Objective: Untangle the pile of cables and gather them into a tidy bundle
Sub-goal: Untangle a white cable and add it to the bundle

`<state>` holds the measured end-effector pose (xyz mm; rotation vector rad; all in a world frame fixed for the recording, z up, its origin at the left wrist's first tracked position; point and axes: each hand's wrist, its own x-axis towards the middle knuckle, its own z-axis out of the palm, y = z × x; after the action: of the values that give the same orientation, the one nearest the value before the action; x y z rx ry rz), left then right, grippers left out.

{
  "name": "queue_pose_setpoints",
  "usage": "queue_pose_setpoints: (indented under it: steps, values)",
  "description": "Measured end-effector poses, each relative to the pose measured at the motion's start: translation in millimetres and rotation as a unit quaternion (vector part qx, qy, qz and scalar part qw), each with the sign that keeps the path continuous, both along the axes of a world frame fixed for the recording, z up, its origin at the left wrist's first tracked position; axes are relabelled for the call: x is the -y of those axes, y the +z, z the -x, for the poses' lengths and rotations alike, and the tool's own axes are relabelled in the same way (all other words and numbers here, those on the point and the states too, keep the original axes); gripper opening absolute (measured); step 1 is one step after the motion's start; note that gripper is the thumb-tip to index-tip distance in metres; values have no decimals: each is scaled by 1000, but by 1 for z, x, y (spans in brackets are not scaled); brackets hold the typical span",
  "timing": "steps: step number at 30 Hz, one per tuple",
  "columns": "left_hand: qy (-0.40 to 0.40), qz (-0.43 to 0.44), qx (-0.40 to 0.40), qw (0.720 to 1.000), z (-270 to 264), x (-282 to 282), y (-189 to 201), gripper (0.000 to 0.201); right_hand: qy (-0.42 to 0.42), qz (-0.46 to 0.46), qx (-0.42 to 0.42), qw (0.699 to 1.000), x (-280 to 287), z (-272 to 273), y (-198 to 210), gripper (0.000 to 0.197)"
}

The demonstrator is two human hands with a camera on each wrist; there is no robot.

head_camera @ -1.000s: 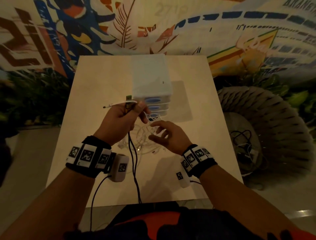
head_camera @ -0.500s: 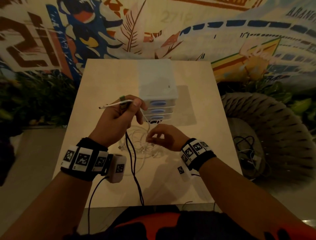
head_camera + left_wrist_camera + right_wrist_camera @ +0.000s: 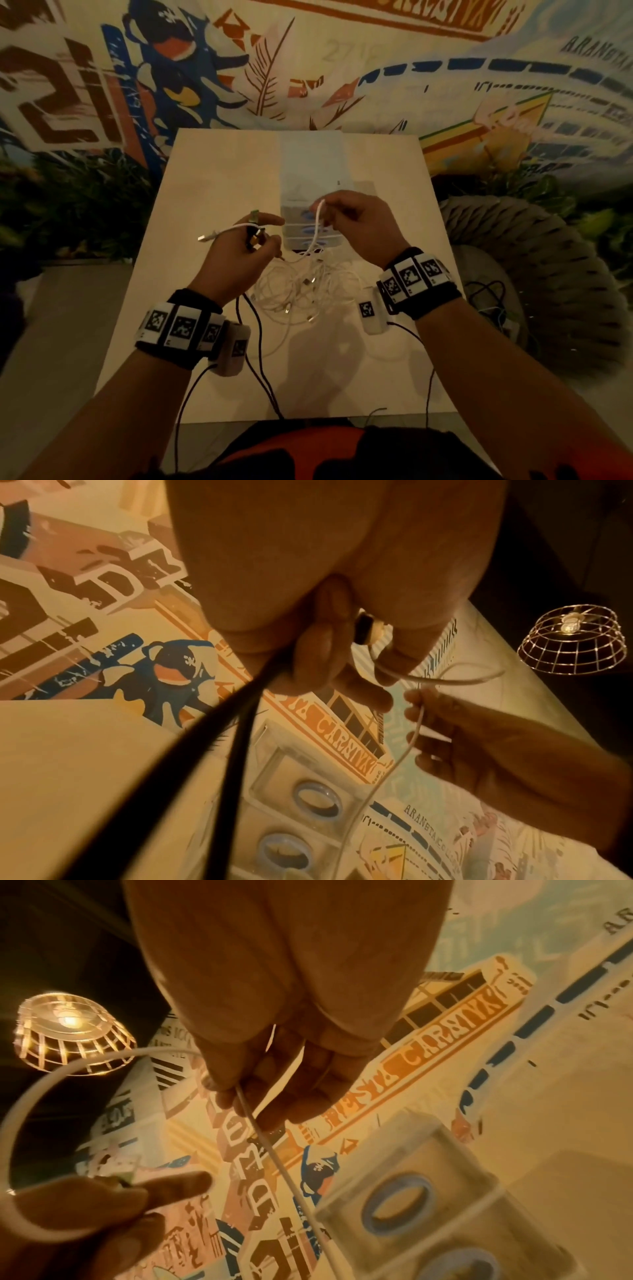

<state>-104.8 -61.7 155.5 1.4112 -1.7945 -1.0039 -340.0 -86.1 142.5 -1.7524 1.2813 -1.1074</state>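
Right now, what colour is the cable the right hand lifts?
White cable, pinched by the right hand; clearest in the head view.

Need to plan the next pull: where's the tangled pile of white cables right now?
In the head view the white cable pile lies on the table between both wrists, just in front of the drawer box.
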Motion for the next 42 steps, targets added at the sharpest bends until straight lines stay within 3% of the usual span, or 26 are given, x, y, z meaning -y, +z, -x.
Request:
queue_pose_setpoints:
  steps: [2,6,10,13,15,17,21,26,27,29,31,33,38,42]
  values:
    - [-24,-9,10,1000,6,0,0,23,12,29,-29,999,-3,-4,12,15]
    - [-82,-3,40,996,22,1,-3,11,40,54,-44,997,-13,-13,29,13]
    - [-105,11,48,993,35,3,-7,20,53,29,-23,998,-20,-17,30,16]
    - [-91,14,23,996,34,4,-6,16,31,-34,77,996,-25,-10,16,49]
    - [-74,4,-18,997,34,1,1,16,35,-95,78,992,-26,-6,-6,62]
    - [-58,-1,-55,997,36,-2,9,15,69,-141,36,987,-29,-5,-31,55]
    - [-52,12,-108,993,37,-8,24,23,65,-154,-105,980,-39,-12,-64,14]
    - [-46,40,-147,987,32,-8,34,23,53,-111,-121,985,-44,-12,-72,20]
    - [-45,36,-152,987,31,-8,36,22,42,-101,-109,988,-44,-11,-63,28]
    - [-43,16,-161,986,26,-7,36,22,46,-173,-6,984,-42,-10,-47,38]
    - [-41,-2,-142,989,24,-6,38,24,83,-236,111,962,-40,-9,-36,52]
    - [-51,-6,-95,994,23,-7,38,21,108,-247,162,949,-40,-4,-23,50]
    - [-82,-19,-38,996,27,-9,40,18,112,-195,134,965,-45,8,-20,24]
    - [-114,-39,-48,992,34,-12,44,15,85,-166,49,981,-48,9,-28,62]
